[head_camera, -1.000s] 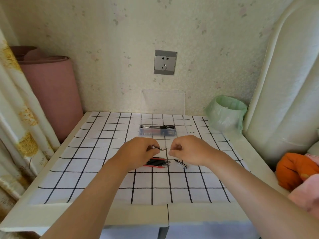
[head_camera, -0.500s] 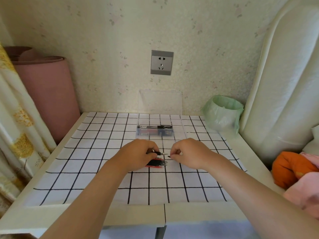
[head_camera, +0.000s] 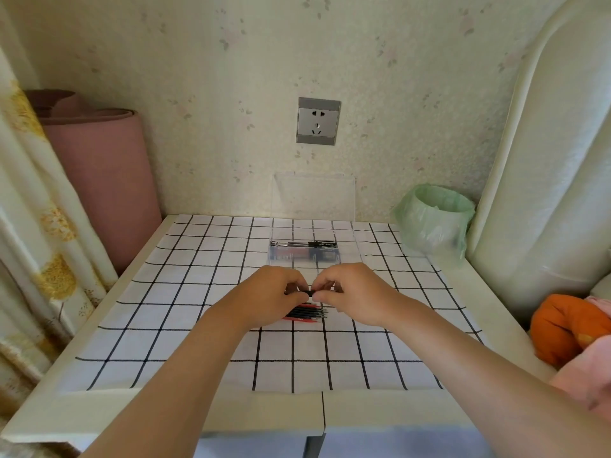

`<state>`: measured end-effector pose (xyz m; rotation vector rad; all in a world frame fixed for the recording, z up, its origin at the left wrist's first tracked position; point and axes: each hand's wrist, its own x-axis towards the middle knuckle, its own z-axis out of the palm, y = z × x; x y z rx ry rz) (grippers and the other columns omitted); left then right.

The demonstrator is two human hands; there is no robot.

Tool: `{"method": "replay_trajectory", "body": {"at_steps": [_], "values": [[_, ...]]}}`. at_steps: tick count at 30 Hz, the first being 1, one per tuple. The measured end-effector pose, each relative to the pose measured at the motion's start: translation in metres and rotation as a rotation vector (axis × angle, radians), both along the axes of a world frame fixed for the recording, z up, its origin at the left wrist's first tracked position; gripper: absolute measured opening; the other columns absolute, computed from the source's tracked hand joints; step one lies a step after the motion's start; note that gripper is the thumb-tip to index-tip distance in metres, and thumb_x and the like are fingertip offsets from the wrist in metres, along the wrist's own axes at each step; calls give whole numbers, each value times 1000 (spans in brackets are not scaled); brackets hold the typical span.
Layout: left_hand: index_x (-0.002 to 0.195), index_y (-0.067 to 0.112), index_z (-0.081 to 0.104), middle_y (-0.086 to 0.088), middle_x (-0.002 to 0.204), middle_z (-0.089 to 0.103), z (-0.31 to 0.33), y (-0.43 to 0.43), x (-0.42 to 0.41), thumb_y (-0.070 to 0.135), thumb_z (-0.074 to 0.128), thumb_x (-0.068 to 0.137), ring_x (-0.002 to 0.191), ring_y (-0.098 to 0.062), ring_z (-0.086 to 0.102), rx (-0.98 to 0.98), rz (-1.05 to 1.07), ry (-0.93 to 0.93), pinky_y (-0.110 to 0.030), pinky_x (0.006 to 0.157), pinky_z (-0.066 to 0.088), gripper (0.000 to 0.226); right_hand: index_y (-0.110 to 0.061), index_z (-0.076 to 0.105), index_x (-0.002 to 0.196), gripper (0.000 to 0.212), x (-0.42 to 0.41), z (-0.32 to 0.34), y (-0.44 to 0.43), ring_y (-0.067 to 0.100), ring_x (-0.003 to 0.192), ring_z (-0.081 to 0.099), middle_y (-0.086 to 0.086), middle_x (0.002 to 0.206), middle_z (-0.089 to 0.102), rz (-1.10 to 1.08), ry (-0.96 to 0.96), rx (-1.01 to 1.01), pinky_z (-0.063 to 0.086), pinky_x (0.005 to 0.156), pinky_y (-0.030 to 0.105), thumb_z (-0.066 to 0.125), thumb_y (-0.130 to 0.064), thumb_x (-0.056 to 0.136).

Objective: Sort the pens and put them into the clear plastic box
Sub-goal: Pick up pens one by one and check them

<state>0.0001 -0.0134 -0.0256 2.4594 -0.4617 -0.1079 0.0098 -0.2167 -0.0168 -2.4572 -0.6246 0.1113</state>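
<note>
My left hand [head_camera: 269,297] and my right hand [head_camera: 350,294] meet above the checked cloth, fingertips almost touching. Between them they pinch one black pen [head_camera: 305,292], of which only a short dark piece shows. Just below the hands lies a small bundle of black and red pens [head_camera: 305,314], partly hidden by my left hand. Behind the hands stands the clear plastic box [head_camera: 347,257] with pens lying in it; its clear lid [head_camera: 314,196] stands upright against the wall.
A small bin lined with a green bag [head_camera: 433,219] stands at the table's back right corner. A pink roll [head_camera: 102,180] and a curtain [head_camera: 36,246] stand at the left, a padded white headboard [head_camera: 545,176] and an orange cloth [head_camera: 565,325] at the right.
My two hands have drawn closer together, so the gap between them has closed over the black pen. The loose black piece that lay to the right of the bundle a second ago is out of sight.
</note>
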Motion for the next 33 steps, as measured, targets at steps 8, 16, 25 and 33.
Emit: {"method": "replay_trajectory", "body": {"at_steps": [8, 16, 25, 33], "values": [[98, 27, 72, 6, 75, 64, 3, 6, 3, 25, 59, 95, 59, -4, 52, -40, 21, 37, -18, 58, 41, 13, -30, 76, 103, 16, 4, 0, 2, -11, 66, 54, -21, 79, 64, -59, -37, -20, 38, 61, 13, 68, -35, 90], [101, 24, 77, 10, 87, 71, 6, 13, 5, 19, 68, 91, 78, -3, 62, -77, 13, -28, -20, 75, 51, 14, -21, 77, 101, 18, 5, -6, 14, 1, 66, 57, -8, 77, 69, -30, -9, 34, 45, 65, 19, 62, -27, 95], [112, 22, 72, 6, 102, 66, 5, 11, 12, 17, 70, 89, 97, -9, 57, -77, 130, -254, -18, 85, 43, 24, -26, 75, 97, 17, 25, -1, 24, 14, 82, 58, -6, 88, 66, -82, -53, 49, 48, 76, 33, 59, -31, 96], [137, 23, 51, 2, 143, 41, -9, 16, 16, 18, 69, 88, 135, -17, 29, 28, 275, -452, -34, 111, 36, 52, -27, 72, 105, 15, 73, 1, 16, 11, 92, 62, -10, 101, 70, -355, -194, 112, 46, 77, 28, 61, -30, 95]]}}
